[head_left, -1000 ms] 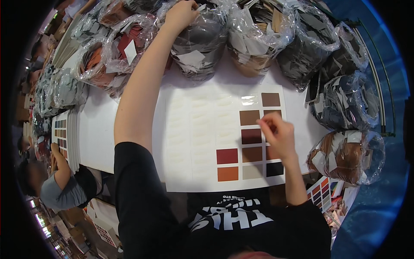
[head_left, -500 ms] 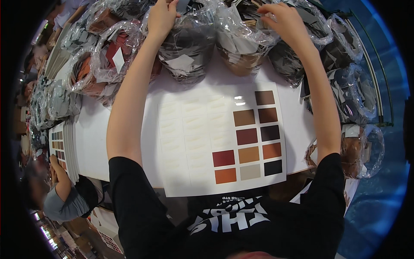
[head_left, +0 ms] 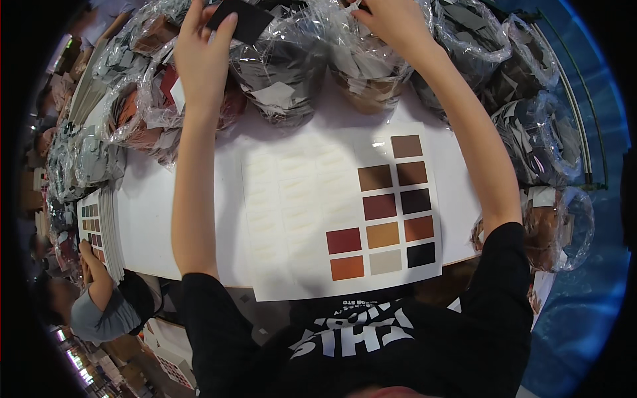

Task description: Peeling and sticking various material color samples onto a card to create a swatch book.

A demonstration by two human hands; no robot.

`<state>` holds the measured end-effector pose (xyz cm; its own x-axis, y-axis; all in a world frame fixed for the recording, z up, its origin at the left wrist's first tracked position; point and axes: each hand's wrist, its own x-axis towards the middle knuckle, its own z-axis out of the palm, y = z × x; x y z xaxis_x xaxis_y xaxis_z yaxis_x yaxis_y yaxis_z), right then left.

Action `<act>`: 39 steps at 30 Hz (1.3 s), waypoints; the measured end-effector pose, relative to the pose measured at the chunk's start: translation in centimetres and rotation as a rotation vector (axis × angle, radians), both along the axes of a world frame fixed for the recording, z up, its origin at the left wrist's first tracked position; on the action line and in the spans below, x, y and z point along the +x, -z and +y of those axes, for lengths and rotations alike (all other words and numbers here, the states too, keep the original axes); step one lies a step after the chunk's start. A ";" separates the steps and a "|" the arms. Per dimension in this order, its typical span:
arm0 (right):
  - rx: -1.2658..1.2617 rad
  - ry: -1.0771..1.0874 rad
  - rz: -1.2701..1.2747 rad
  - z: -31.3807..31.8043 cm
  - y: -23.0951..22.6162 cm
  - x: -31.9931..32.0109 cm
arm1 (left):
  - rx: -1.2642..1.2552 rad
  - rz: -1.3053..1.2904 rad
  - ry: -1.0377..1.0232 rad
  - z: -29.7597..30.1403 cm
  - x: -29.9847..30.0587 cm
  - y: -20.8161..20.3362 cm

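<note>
My left hand (head_left: 204,41) pinches a dark, nearly black rectangular swatch (head_left: 247,21) between thumb and fingers, above the plastic-lined tubs at the far side of the table. My right hand (head_left: 391,23) is over the tub of tan and brown pieces (head_left: 363,89); its fingers are drawn together at the clear plastic, and what they hold I cannot make out. In front of me lies a white sample board (head_left: 282,268). Brown, maroon, orange, tan, grey and black swatches fill much of its right side, while pale adhesive marks show on its left.
A tub of grey pieces (head_left: 279,79) stands between my hands, and more plastic-lined tubs curve round both sides. At the left, a person (head_left: 103,312) sits by a stack of boards (head_left: 109,232). A blue sheet (head_left: 570,318) hangs beyond the table's right end.
My left hand has moved left and nearer, now with the dark swatch showing in it. My right hand has shifted left, from over the tub's opening to its plastic.
</note>
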<state>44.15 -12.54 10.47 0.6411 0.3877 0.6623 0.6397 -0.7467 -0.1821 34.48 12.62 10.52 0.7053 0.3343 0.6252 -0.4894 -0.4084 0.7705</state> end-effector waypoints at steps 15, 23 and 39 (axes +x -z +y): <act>0.309 -0.109 0.249 -0.9 -2.7 -1.1 | -0.424 0.751 0.076 -7.0 -26.6 10.6; 0.125 -0.236 0.233 -5.2 -2.4 -15.5 | -0.219 0.813 0.160 -7.9 -27.6 11.3; 0.793 0.148 1.340 -2.2 14.7 -21.4 | 0.408 0.762 0.192 -7.5 -22.6 12.2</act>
